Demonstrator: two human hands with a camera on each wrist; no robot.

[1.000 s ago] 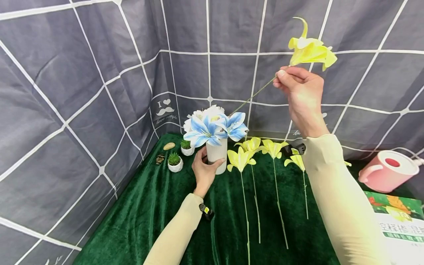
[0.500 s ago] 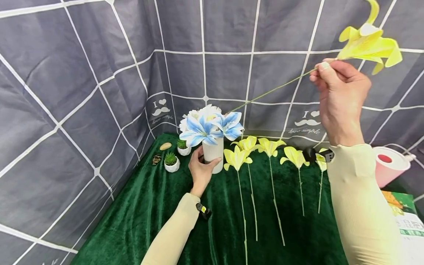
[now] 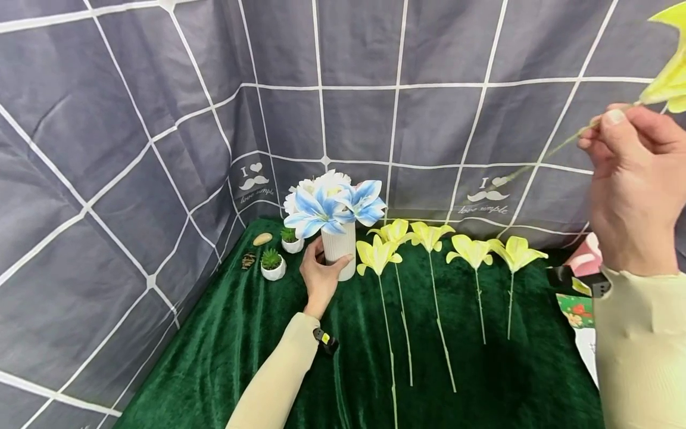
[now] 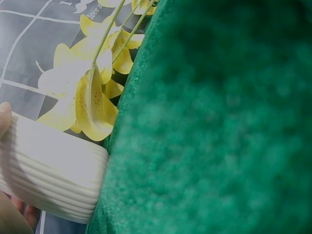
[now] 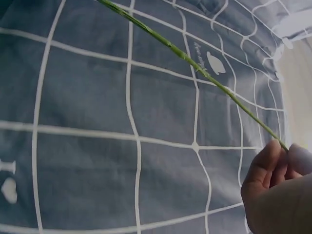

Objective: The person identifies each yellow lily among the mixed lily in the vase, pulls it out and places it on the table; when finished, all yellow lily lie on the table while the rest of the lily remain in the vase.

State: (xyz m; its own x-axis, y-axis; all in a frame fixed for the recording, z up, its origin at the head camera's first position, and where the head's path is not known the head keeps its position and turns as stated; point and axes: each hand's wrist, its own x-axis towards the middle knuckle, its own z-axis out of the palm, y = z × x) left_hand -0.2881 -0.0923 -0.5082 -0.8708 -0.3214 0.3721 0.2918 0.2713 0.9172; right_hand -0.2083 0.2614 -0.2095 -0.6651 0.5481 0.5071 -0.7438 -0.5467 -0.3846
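Observation:
My left hand (image 3: 320, 274) grips the lower part of a white ribbed vase (image 3: 347, 241), fingers on its left side and thumb across the front. Blue lilies (image 3: 321, 208) and white blooms (image 3: 334, 179) fill the vase's top. In the left wrist view the vase (image 4: 58, 170) shows its ribbed wall and base. High at the right, my right hand (image 3: 638, 167) pinches a yellow lily (image 3: 670, 77) just under its bloom, which the frame edge partly cuts off. Its green stem (image 5: 204, 73) slants down and left, away from the vase, against the grey grid backdrop.
Several yellow lilies (image 3: 429, 235) lie on the green velvet cloth (image 3: 455, 405), stems toward the front. Left of the vase are two small potted succulents (image 3: 273, 265), a tan stone (image 3: 262, 239) and a brown striped piece (image 3: 248, 261). A pink watering can (image 3: 585, 256) is mostly hidden behind the right arm.
The right hand has carried the yellow lily farther right; its stem end, earlier reaching behind the blue lilies at the vase, is now away from them. The left hand stays on the vase.

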